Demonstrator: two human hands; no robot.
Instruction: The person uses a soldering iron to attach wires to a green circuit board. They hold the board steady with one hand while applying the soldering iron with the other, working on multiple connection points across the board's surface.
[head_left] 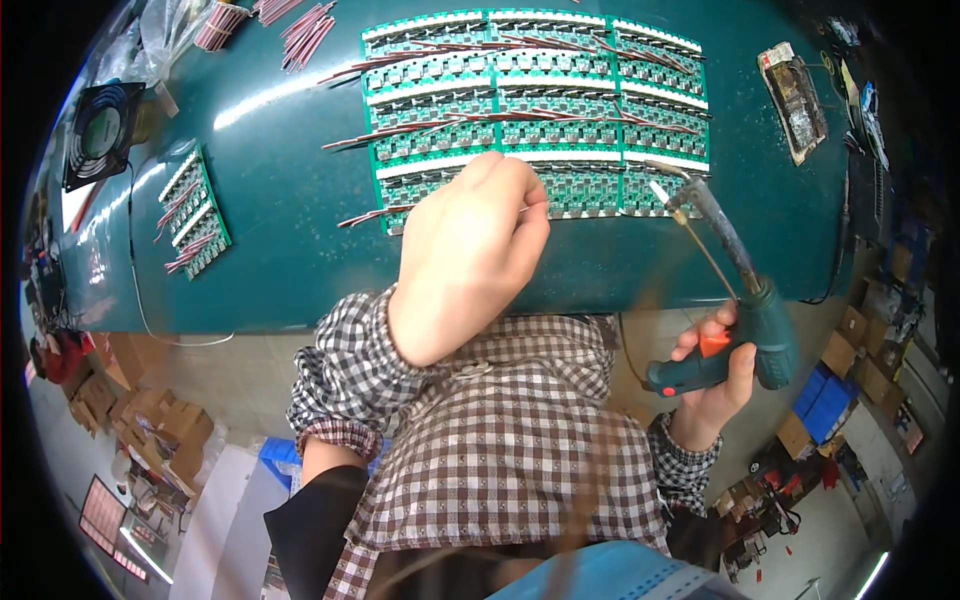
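The circuit-board panel (580, 190) lies on the green counter (280, 200), reddish wires (352, 140) strung across it. Off its near right corner, I observe the right grip (712, 405) clenched on a soldering gun (770, 335). The left grip (470, 255) curls over the panel's near edge; whether it holds anything, I cannot tell.

Circuit boards (555, 134), a soldering gun (772, 325), a small fan (103, 135) and cardboard boxes (165, 430) mark an electronics workshop.

Looks smooth and glossy on the worktop (285, 265), plastic on the soldering gun (774, 338), rough metal along its barrel (729, 239).
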